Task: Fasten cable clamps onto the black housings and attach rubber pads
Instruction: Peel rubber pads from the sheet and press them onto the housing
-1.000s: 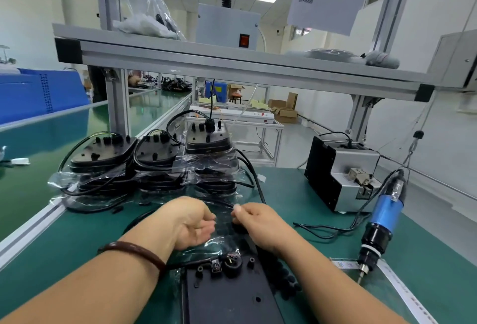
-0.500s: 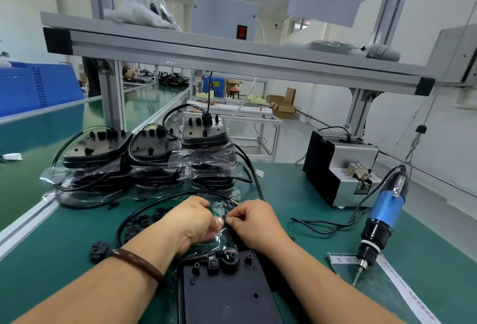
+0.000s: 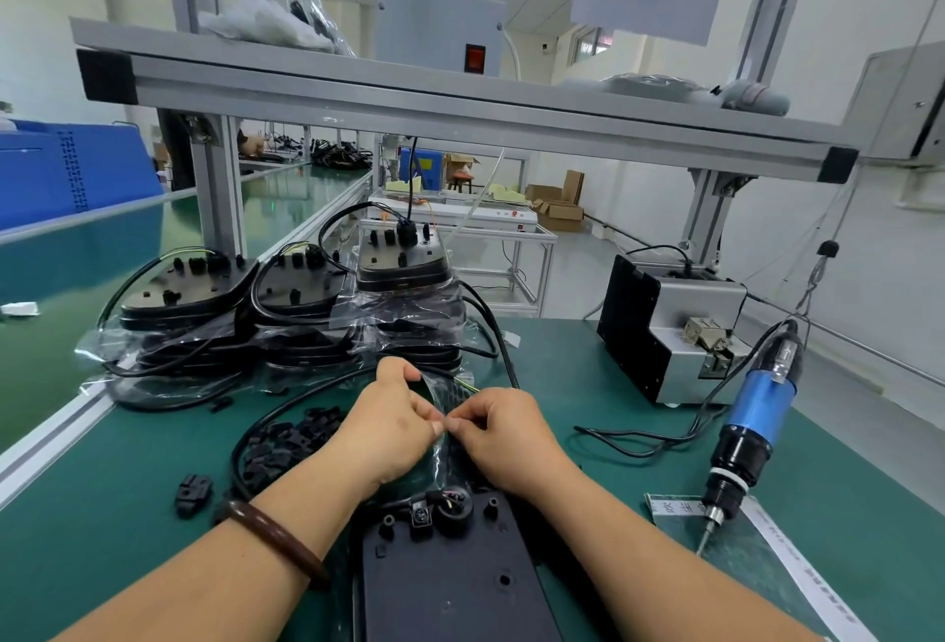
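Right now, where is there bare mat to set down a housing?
Bare mat lies left of the lone clamp, toward the edge rail, and between the feeder and the bagged stacks. Crowded: the clamp pile and around the screwdriver.

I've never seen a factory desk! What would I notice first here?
Probably the two hands in the middle: the left hand and right hand pinch a clear plastic bag just beyond a black housing. Then the bright blue screwdriver on the right, and the stacks of black housings at the back left.

Head-worn view, forward and down, close over green bench (image 3: 588,385)
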Demonstrator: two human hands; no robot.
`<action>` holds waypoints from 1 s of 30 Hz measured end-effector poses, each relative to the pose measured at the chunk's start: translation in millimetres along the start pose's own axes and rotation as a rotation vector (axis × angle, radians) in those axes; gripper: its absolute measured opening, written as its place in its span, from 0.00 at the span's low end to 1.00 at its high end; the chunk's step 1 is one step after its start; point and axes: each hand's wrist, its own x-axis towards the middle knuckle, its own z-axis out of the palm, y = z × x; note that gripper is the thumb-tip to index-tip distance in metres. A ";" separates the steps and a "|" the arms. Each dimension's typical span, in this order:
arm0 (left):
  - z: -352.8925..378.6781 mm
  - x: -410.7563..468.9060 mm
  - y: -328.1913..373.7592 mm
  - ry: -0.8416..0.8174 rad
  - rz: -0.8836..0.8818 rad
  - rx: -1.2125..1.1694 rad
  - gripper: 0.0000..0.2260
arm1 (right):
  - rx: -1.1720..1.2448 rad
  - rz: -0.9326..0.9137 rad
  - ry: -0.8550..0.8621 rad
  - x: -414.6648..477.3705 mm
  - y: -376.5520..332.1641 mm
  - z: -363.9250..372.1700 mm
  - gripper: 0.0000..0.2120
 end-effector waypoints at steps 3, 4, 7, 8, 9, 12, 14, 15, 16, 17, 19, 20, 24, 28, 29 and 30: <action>-0.9 -0.7 1.1 -0.001 0.018 0.029 0.22 | -0.010 -0.008 0.011 0.3 0.2 0.5 0.06; -1.0 -0.8 1.2 0.002 0.019 0.029 0.22 | -0.024 -0.018 0.014 0.1 -0.4 0.4 0.06; -1.6 -0.9 0.2 0.019 0.002 0.009 0.22 | -0.102 -0.083 0.035 -0.4 -3.3 0.4 0.08; -1.5 -0.5 -0.2 0.022 -0.005 0.001 0.22 | -0.132 -0.110 0.045 -0.3 -4.3 0.4 0.08; -1.2 0.0 -0.4 0.024 -0.012 -0.005 0.22 | -0.159 -0.133 0.055 -0.1 -4.9 0.5 0.09; 0.0 1.8 -0.1 0.038 -0.032 -0.009 0.23 | -0.222 -0.171 0.080 -0.2 -5.6 0.4 0.09; 0.4 3.1 0.2 0.044 -0.045 -0.018 0.23 | -0.242 -0.181 0.083 -0.1 -5.4 0.6 0.09; 0.2 3.6 0.3 0.046 -0.050 -0.024 0.24 | -0.241 -0.182 0.085 0.0 -5.2 0.7 0.09; 0.0 3.9 0.0 0.046 -0.053 -0.032 0.24 | -0.237 -0.182 0.086 0.1 -4.9 0.7 0.08; -0.3 4.0 0.0 0.044 -0.058 -0.041 0.24 | -0.230 -0.182 0.086 0.2 -4.3 0.8 0.08; -0.3 4.1 -0.4 0.040 -0.071 -0.066 0.25 | -0.200 -0.174 0.082 0.6 -2.4 0.9 0.08; 0.0 4.3 -0.9 0.039 -0.079 -0.083 0.26 | -0.179 -0.164 0.076 1.0 -1.3 0.9 0.07; -0.9 4.8 -3.2 0.040 -0.115 -0.136 0.26 | -0.086 -0.109 0.050 2.5 2.8 2.4 0.07; -4.0 3.1 -2.4 0.028 -0.166 -0.140 0.26 | 0.024 -0.044 0.041 3.5 5.1 4.3 0.09; -5.3 2.6 -1.3 0.027 -0.186 -0.123 0.26 | 0.074 -0.013 0.043 3.3 5.3 4.3 0.09; -7.4 1.6 0.6 0.031 -0.196 -0.059 0.25 | 0.122 0.016 0.049 2.7 5.3 4.2 0.10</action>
